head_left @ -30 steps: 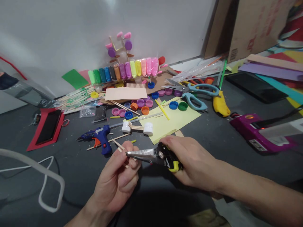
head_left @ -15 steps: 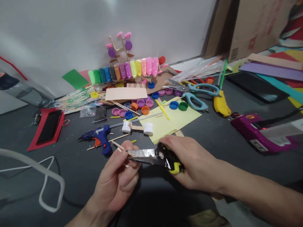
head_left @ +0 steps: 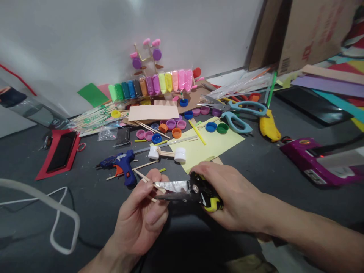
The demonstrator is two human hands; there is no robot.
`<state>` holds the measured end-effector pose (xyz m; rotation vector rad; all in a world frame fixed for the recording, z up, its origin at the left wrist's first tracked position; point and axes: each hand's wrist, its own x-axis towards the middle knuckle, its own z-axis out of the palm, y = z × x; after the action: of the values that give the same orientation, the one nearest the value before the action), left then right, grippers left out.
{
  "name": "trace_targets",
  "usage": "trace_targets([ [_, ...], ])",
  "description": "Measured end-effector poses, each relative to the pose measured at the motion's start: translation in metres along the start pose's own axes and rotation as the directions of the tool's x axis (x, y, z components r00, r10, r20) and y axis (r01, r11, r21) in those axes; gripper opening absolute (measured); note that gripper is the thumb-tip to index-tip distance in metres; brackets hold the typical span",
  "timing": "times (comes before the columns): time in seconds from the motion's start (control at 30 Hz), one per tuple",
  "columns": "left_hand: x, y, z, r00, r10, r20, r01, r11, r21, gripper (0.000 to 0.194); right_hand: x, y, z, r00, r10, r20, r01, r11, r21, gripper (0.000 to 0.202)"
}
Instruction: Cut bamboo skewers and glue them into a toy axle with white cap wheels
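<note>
Thin wooden sticks (head_left: 141,175) are pinched between the thumb and fingers of my left hand (head_left: 143,218). My right hand (head_left: 231,197) is wrapped round the black and yellow handles of a pair of shears (head_left: 176,186). The blades point left and stand slightly apart, their tips at the sticks by my left fingertips. Just beyond my hands, two white caps (head_left: 180,155) are joined by short wooden sticks. A blue glue gun (head_left: 125,165) lies on its side to the left of them, with another stick beside it.
Yellow paper (head_left: 224,146), coloured bottle caps (head_left: 176,132) and blue-handled scissors (head_left: 239,123) lie beyond my hands. Packs of coloured clay (head_left: 156,84) line the wall. A purple power strip (head_left: 309,161) sits at right, a white cable (head_left: 64,210) and a phone (head_left: 61,151) at left.
The shear blades have opened a little wider at the sticks. Both hands keep nearly the same place and grip. The view has shifted slightly.
</note>
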<state>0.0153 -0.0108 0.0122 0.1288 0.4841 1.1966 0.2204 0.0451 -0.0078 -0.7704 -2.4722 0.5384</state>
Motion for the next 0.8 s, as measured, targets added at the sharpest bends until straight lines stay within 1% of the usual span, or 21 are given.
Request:
trace_targets([
  [0.13,-0.0003,-0.0010,-0.0011,1.000,-0.007,-0.008,0.008,1.000,0.008,0.011,-0.0002,0.0005,0.0002,1.000,-0.009,-0.004,0.009,1.000,-0.017,0.035],
  [0.3,-0.0017,-0.0003,-0.0006,1.000,-0.010,0.025,0.010,1.000,-0.016,0.011,-0.0007,-0.0006,0.0003,1.000,-0.008,-0.001,0.008,1.000,-0.004,0.036],
  [0.43,-0.0022,-0.0002,-0.0015,0.999,-0.005,0.037,0.007,0.999,-0.031,0.010,-0.0014,-0.0018,0.0007,1.000,0.018,0.015,-0.018,1.000,-0.002,0.038],
  [0.6,-0.0028,-0.0012,-0.0044,1.000,-0.009,0.013,0.009,1.000,-0.023,0.006,-0.0016,-0.0021,0.0020,0.999,0.035,0.015,-0.035,0.999,-0.007,0.040],
  [0.8,-0.0011,-0.0020,-0.0052,1.000,-0.015,0.016,0.014,1.000,0.004,0.011,-0.0019,-0.0033,0.0010,0.999,0.033,0.002,-0.033,0.999,-0.039,0.038],
])
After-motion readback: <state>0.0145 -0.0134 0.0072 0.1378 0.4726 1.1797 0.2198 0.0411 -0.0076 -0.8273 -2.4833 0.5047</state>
